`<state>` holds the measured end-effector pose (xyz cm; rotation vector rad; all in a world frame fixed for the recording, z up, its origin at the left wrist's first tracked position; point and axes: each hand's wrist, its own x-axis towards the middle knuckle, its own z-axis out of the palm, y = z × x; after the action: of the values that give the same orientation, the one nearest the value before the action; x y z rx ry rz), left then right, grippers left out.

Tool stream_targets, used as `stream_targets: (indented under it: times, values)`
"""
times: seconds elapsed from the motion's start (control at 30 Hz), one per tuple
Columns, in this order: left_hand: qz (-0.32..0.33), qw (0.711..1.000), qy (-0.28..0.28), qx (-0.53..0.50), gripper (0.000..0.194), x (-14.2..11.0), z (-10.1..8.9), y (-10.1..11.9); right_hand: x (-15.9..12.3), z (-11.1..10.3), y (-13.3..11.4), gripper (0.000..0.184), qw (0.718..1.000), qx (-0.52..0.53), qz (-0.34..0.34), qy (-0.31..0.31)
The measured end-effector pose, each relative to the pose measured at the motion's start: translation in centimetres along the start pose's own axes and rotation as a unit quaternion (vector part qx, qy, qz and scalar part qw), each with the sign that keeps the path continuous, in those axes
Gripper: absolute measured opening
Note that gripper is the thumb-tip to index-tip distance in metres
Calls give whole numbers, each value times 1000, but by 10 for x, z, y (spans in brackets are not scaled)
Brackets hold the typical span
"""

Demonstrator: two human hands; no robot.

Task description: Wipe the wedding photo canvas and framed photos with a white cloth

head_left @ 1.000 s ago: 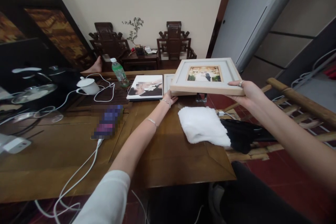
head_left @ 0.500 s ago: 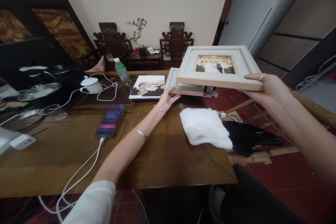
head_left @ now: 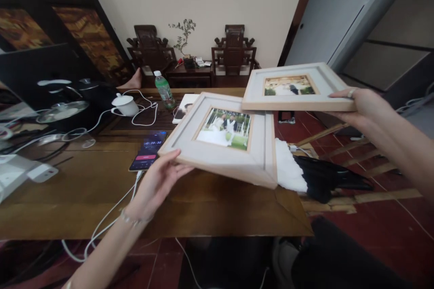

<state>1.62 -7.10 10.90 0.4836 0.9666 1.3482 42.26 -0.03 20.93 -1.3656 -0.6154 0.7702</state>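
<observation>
- Left hand (head_left: 164,178) grips the near-left corner of a pale-wood picture frame (head_left: 220,135), thumb on the top edge and fingers underneath
- That frame is held slanting above the wooden table (head_left: 224,216), its mounted photo of two seated people on grass facing up
- Right hand (head_left: 364,106) pinches the right end of a second pale-wood picture frame (head_left: 294,85), thumb on top and fingers below
- The second frame's left end overlaps the far-right corner of the first in view; whether they touch, I cannot tell
- White fluffy towel (head_left: 290,169) lies partly behind the first frame, beside a black item (head_left: 325,178)
- Left of the first frame, a smartphone (head_left: 149,150) showing a timer lies plugged into a white cable (head_left: 136,183)
- Farther back stand a green-labelled bottle (head_left: 164,90) and a white lidded cup (head_left: 125,105), near a white-edged photo panel (head_left: 187,101) partly hidden by the first frame
</observation>
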Motion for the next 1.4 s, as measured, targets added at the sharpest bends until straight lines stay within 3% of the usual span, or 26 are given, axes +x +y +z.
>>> stream_targets:
  times: [0.13, 0.27, 0.5, 0.67, 0.87, 1.13, 1.4]
  values:
    - [-45, 997, 59, 24, 24, -26, -35, -17, 16, 14, 25, 27, 999, -28, 26, -10]
    - [-70, 993, 90, 26, 31, -39, -53, -33, 30, 27, 54, 33, 998, -46, 21, -30]
    - [-76, 992, 102, 12, 25, -45, -64, -45, 51, 48, 106, 21, 991, -93, 51, -85]
    - [-84, 989, 120, 10, 31, -48, -68, -49, 69, 65, 131, 29, 980, -182, 47, -65]
    - [-83, 987, 137, 1, 36, -50, -70, -49, 86, 80, 157, 26, 948, -315, 29, -41]
    - [-79, 988, 133, 8, 34, -48, -74, -50, 107, 91, 171, 30, 933, -358, -9, -22]
    - [-81, 987, 137, 1, 30, -48, -69, -50, 101, 101, 167, 32, 925, -376, -33, -49]
